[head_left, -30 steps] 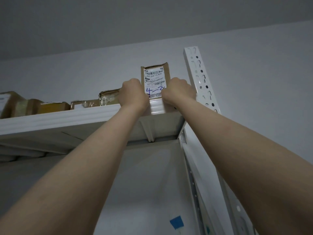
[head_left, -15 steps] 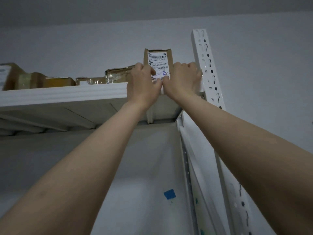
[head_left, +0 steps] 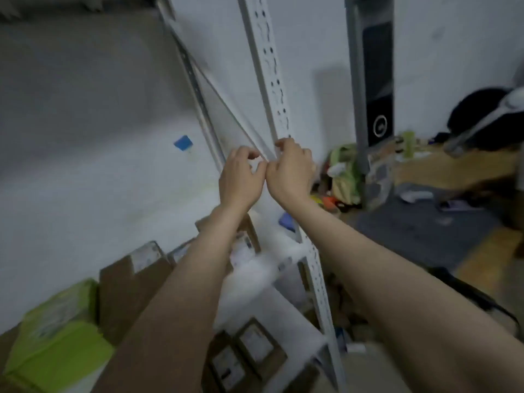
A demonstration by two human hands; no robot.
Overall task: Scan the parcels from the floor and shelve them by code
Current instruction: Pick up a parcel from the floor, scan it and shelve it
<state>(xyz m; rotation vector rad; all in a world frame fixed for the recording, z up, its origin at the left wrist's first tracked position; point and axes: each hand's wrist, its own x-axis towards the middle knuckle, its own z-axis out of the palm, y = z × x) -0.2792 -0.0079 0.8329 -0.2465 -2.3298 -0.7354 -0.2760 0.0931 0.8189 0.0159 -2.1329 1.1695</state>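
Fingers of left hand and right hand curl loosely, holding nothing, before shelf upright.

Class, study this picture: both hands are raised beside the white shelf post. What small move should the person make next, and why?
Probably lower both hands and turn toward the floor on the right to look for another parcel. The left hand and right hand hold nothing, fingers loosely curled, beside the post, and brown parcels stand below them.
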